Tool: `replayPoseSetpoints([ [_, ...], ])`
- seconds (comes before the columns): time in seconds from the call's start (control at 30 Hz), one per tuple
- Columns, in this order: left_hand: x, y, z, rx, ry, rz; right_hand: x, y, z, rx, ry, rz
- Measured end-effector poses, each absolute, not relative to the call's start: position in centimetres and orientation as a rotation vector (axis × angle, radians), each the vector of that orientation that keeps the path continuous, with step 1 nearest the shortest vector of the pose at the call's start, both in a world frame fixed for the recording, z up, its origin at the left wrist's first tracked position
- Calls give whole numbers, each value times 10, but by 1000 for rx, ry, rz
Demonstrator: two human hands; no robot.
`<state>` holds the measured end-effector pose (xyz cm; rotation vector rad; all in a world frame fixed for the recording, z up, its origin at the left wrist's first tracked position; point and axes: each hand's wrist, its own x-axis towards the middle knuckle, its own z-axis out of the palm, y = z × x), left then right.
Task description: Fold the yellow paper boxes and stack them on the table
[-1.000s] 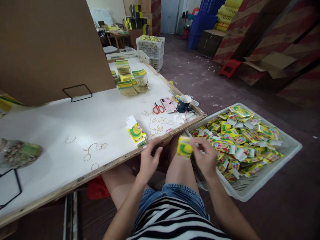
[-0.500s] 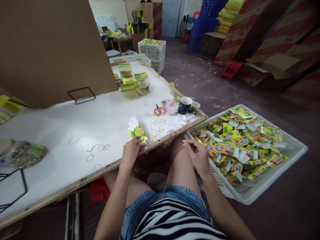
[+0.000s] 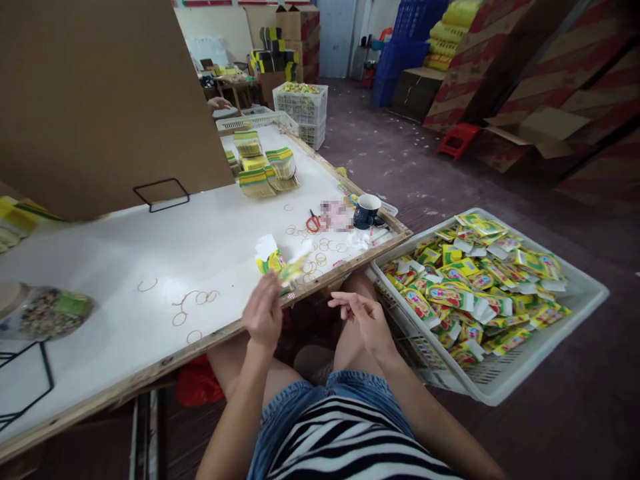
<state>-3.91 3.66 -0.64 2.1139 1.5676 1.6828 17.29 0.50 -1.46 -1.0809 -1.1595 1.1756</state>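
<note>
My left hand [image 3: 263, 312] is closed above the table's front edge, gripping a small yellow carton [image 3: 294, 268] that is smeared by motion and has a white flap. Just behind it, other flat yellow-and-green cartons [image 3: 267, 257] with white flaps lie on the white table [image 3: 120, 257]. My right hand [image 3: 361, 319] hovers over my right thigh, fingers stretched out, with nothing visible in it. It is between the table edge and a white plastic crate [image 3: 583, 313] heaped with similar yellow cartons [image 3: 463, 293].
Rubber bands [image 3: 320, 260], red-handled scissors [image 3: 313, 222] and a dark mug [image 3: 367, 211] are on the table's right end. Bundled cartons [image 3: 257, 183] stand farther back. A large cardboard sheet [image 3: 110, 100] rises at left. Another person's hand [image 3: 219, 103] shows beyond it.
My left hand has raised one carton off the others on the table. My right hand has moved left, away from the crate, and its fingers have straightened. Another person's hand has appeared at the back.
</note>
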Motion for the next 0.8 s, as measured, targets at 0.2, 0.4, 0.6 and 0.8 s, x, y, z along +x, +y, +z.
replayPoseSetpoints([
  [0.2,-6,6,-38,2446,937,1306,172,9,-17,-1117,-1034,1221],
  [0.4,2,1,-43,2436,829,1204,172,7,-23,-1158,-968,1199],
  [0.6,8,3,-23,1579,1211,1606,170,7,-27,-1068,-952,1276],
  [0.8,3,11,-8,963,815,1121,161,3,-32,-927,-909,1526],
])
